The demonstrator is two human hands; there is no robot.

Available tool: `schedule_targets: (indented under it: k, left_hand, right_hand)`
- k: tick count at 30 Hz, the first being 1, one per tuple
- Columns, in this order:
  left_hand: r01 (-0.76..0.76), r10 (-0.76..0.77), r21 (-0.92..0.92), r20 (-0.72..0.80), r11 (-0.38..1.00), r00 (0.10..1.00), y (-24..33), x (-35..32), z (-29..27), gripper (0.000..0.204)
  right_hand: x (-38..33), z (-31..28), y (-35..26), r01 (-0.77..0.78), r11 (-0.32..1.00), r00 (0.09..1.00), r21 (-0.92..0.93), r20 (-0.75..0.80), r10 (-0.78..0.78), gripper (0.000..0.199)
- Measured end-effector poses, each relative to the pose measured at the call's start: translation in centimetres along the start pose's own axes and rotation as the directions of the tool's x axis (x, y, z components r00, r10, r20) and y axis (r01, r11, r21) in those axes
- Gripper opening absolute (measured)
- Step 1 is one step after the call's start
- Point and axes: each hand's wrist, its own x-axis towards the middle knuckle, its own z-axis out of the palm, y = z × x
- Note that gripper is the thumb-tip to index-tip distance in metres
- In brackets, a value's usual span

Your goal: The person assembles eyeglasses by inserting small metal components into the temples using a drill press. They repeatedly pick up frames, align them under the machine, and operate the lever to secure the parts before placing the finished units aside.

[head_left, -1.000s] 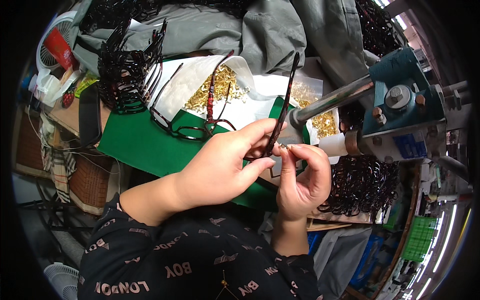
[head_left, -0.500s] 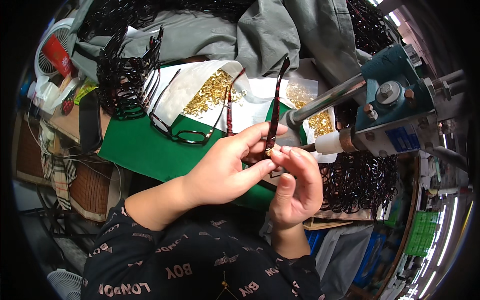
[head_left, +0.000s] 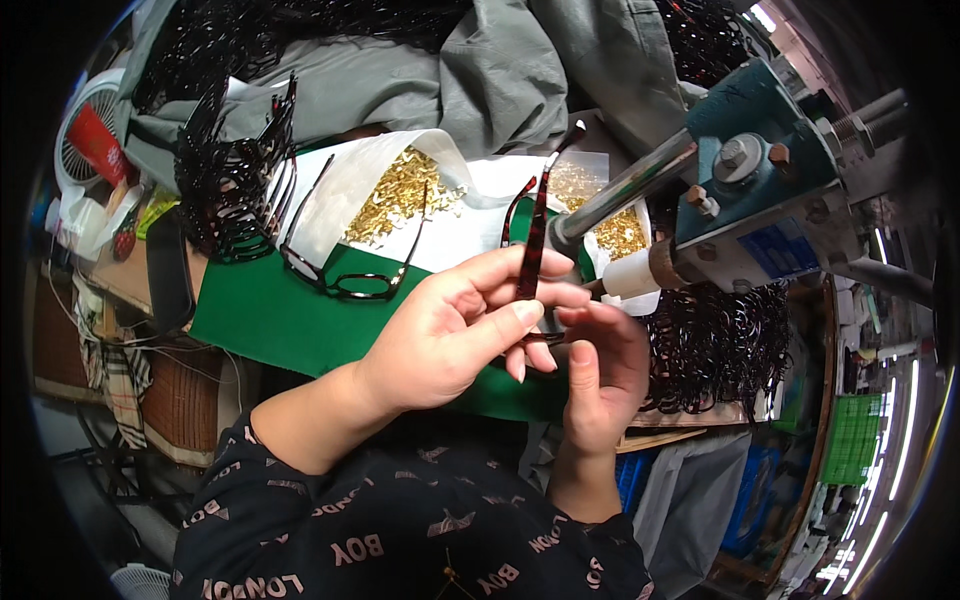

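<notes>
My left hand (head_left: 440, 335) pinches a pair of dark tortoiseshell eyeglasses (head_left: 537, 230) between thumb and fingers. One temple stands nearly upright above the grip, and part of the front is hidden by my fingers. My right hand (head_left: 605, 380) is close beside it on the right, thumb held apart from curled fingers. Its fingers are slightly blurred, and their tips reach the lower part of the eyeglasses, where contact is unclear. Black glasses (head_left: 360, 287) with their temples unfolded lie on a green mat (head_left: 260, 310), left of my hands. Small gold-coloured parts (head_left: 405, 200) lie on white paper beyond them.
A teal machine (head_left: 745, 150) with a metal rod (head_left: 640, 185) and a white cylinder (head_left: 628, 275) reaches in from the right. More gold parts (head_left: 620, 235) lie beneath it. Dark frames are heaped at left (head_left: 230, 170) and right (head_left: 715, 345). Grey cloth (head_left: 400, 90) covers the back.
The eyeglasses have turned in my left hand: the second temple has swung right, closer to the upright one. My right fingers have curled lower, toward the front. The whole view has shifted slightly.
</notes>
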Motion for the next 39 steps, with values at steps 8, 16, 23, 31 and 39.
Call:
schedule_targets:
  k: [8, 16, 23, 31, 39]
  left_hand:
    - [0.067, -0.052, -0.249, 0.069, 0.966, 0.996, -1.1, 2.8, 4.0, 0.067]
    - [0.033, -0.01, -0.248, 0.095, 0.968, 0.995, -3.1, 6.4, 4.5, 0.058]
    - [-0.014, 0.034, -0.329, 0.055, 0.944, 0.998, -3.7, 6.3, 5.1, 0.048]
    - [0.07, -0.058, -0.259, 0.055, 0.963, 0.997, -2.2, 6.3, 4.4, 0.035]
    - [-0.056, 0.007, -0.116, -0.385, 0.992, 0.923, 0.9, -1.6, -6.4, 0.043]
  right_hand:
    - [0.0, -2.3, 0.8, -0.097, 0.993, 0.978, -0.061, -0.193, 0.083, 0.016]
    - [4.2, -6.2, -3.3, 0.154, 0.808, 0.834, -0.568, -0.365, -0.415, 0.016]
    - [7.7, -6.8, -15.3, 0.714, 0.699, 0.699, 0.035, -0.078, -0.711, 0.031]
    - [7.6, -3.4, -14.6, 0.759, 0.574, 0.528, -0.307, -0.224, -0.819, 0.024]
    - [9.9, -11.6, 1.0, 0.002, 0.452, 1.0, -0.892, -0.002, -0.008, 0.013]
